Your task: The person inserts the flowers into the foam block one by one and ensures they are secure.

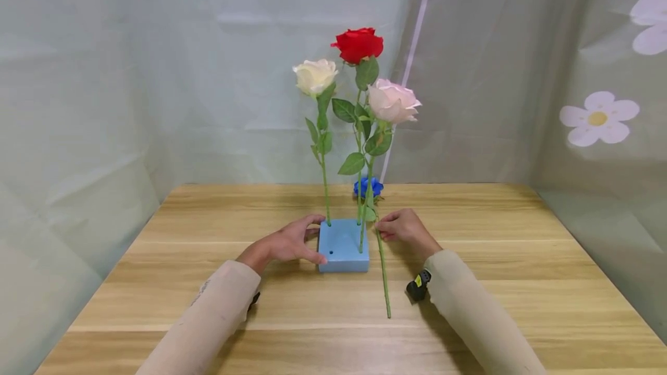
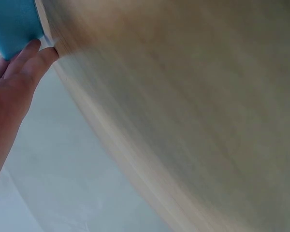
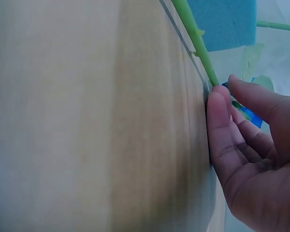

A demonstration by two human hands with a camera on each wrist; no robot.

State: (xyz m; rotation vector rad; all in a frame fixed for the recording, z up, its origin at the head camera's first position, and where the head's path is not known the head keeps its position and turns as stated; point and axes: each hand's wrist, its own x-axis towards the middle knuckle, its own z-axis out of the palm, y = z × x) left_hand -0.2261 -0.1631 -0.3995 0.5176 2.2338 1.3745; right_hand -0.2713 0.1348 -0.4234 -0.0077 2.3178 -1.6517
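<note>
On the table is a light blue block (image 1: 344,243) with small holes in its top. A white rose (image 1: 315,77), a red rose (image 1: 358,45) and a pink rose (image 1: 393,100) stand upright in it by their stems. One front-left hole (image 1: 330,252) shows bare. My left hand (image 1: 292,240) holds the block's left side, thumb at the front corner and fingers towards the back. To the right of the block lies a blue rose (image 1: 368,187), its bloom pointing away from me. My right hand (image 1: 406,229) pinches its green stem (image 3: 195,41) between thumb and fingers.
The wooden table (image 1: 208,311) has its far edge just behind the blue bloom. Grey-green curtains (image 1: 250,74) hang around the back and sides, with white flower prints (image 1: 599,118) on the right. The tall roses rise between the two hands.
</note>
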